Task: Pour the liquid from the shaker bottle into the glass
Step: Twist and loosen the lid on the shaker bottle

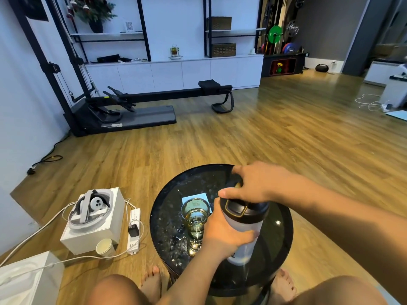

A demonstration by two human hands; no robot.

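— Frosted plastic, black lid: is that the shaker bottle (242, 227)?

— Yes. It stands upright over the round black bench (167, 216), just right of the glass (195, 219). I cannot tell whether its base touches the bench.

— And the hands?

— The left hand (222, 236) is wrapped tight around the bottle's body. The right hand (255, 183) sits on top of the lid, fingers curled over the cap and thumb pressed at the lid's near edge.

— What about the glass itself?

— It stands upright on the bench, left of the bottle, holding some yellowish liquid. A pale square coaster (193, 198) lies just behind it.

— Anything beyond the bench?

— On the wooden floor left of the glass lie a white power strip (134, 230), a white box (92, 225) with a headset on top, and a paper cup (105, 248). Bare knees and feet show at the bottom.
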